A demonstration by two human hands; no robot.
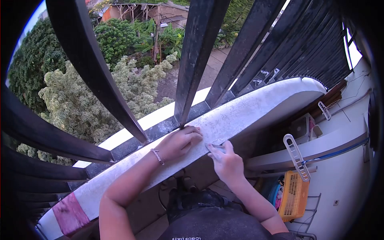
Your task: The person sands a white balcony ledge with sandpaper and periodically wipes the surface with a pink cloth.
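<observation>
My left hand [185, 141] rests on the white ledge [240, 109] beside the foot of a black metal bar [196, 60], its fingers curled in; what they hold, if anything, is hidden. A bracelet circles that wrist. To its right, my right hand [227, 160] is at the ledge's near edge, fingers pinched together and whitish with powder or paint. Something thin and small shows at its fingertips against the ledge, too small to name. The ledge surface looks patchy and scuffed around both hands.
Black bars of the railing rise along the ledge's far side, with trees [116, 40] and a paved path beyond. A reddish cloth [71, 214] lies over the ledge at lower left. At right are a yellow basket [294, 196], a white slotted hanger [296, 156] and a rack.
</observation>
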